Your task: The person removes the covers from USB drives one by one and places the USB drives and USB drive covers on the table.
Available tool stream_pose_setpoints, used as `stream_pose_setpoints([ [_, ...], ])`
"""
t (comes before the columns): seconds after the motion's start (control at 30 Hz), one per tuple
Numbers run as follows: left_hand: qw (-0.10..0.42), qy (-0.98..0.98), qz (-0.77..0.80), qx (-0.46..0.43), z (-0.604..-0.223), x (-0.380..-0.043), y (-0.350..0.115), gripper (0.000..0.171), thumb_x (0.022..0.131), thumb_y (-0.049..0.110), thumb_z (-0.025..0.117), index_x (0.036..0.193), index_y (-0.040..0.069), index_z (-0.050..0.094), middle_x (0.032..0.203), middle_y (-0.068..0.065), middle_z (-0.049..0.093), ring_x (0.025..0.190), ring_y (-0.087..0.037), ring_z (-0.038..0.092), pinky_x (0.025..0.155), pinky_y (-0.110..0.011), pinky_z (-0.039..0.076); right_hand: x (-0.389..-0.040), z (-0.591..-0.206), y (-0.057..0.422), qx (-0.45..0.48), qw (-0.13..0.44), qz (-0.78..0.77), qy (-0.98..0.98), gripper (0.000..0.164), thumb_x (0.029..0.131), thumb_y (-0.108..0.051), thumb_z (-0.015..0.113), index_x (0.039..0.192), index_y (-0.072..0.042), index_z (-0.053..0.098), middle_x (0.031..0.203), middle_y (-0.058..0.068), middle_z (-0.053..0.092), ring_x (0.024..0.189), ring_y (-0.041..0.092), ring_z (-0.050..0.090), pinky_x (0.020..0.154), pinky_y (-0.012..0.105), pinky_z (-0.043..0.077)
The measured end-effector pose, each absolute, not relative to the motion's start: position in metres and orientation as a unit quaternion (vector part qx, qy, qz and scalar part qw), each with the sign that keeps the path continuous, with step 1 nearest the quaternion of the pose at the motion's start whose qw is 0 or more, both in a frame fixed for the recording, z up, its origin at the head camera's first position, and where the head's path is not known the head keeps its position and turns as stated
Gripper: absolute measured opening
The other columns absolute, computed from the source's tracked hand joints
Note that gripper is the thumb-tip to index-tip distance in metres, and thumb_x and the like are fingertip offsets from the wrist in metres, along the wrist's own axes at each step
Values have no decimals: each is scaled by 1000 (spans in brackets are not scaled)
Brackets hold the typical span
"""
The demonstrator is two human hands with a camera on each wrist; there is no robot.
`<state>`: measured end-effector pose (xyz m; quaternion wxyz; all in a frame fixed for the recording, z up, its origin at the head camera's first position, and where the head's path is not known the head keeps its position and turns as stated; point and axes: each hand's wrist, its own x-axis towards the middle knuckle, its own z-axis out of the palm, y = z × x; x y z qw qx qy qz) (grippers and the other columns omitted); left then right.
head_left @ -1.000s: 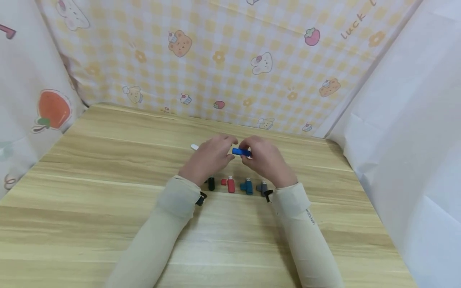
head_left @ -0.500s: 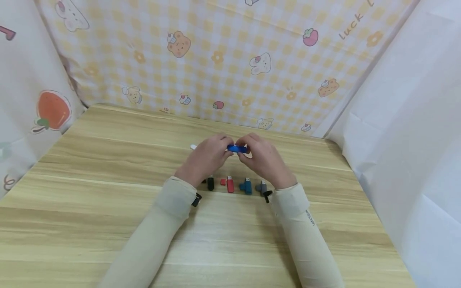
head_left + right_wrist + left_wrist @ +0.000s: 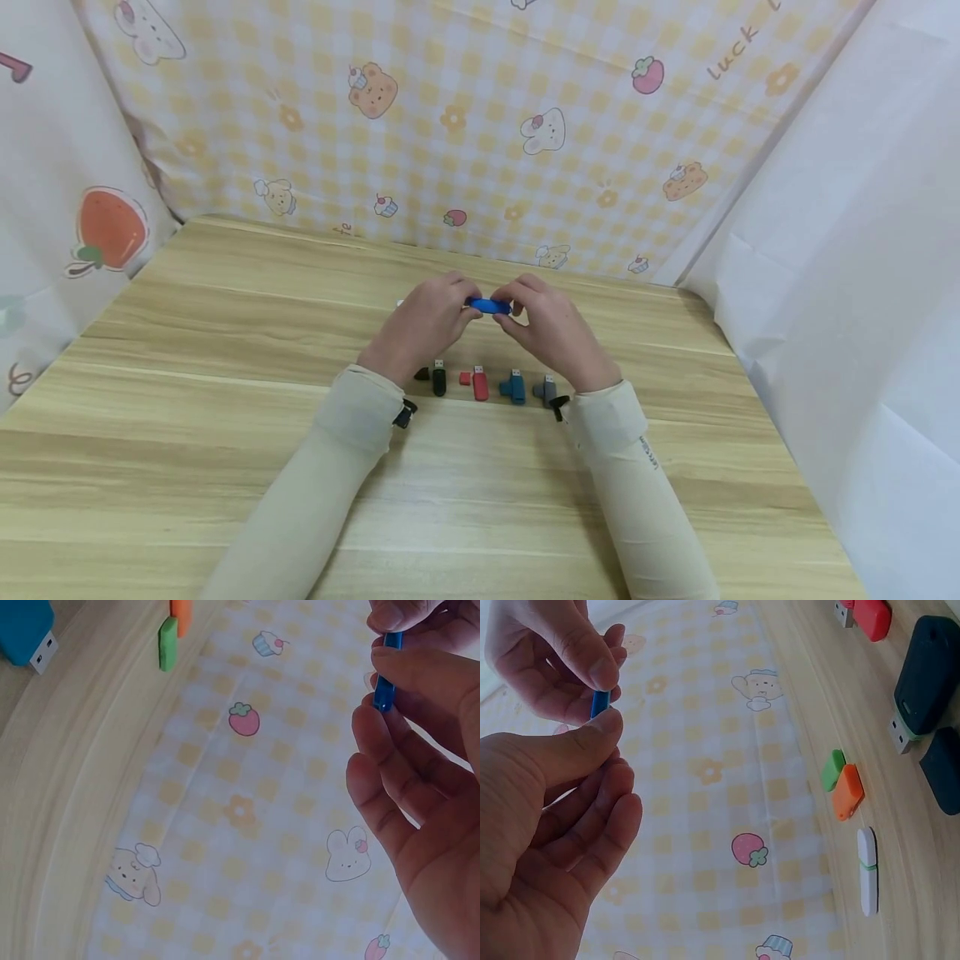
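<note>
Both left hand [image 3: 422,323] and right hand [image 3: 552,332] pinch blue stick [image 3: 490,307]; seemingly capping or uncapping (cannot tell which); next move likely needs straight, even force.

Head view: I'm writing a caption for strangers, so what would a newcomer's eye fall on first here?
Probably the bright blue stick, pinched at its two ends by the left hand and right hand. Next, nearer the camera on the wooden table, a row of USB sticks: black, red, teal and gray. Behind hangs a yellow-checked cloth with cartoon prints.
</note>
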<state>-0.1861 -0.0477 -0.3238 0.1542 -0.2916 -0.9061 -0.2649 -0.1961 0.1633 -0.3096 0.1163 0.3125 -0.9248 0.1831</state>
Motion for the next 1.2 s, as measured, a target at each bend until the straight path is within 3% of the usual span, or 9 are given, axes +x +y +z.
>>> stream_pose_setpoints([
  [1.2, 140, -906, -277, -289, -322, -186, -48, 20, 103, 12, 74, 115, -3, 77, 110, -15, 76, 94, -25, 72, 89, -35, 65, -197, -307, 169, 324, 111, 191, -920, 20, 97, -11, 82, 116, -6, 79, 111, 7, 74, 94, 22, 68, 84, 37, 64],
])
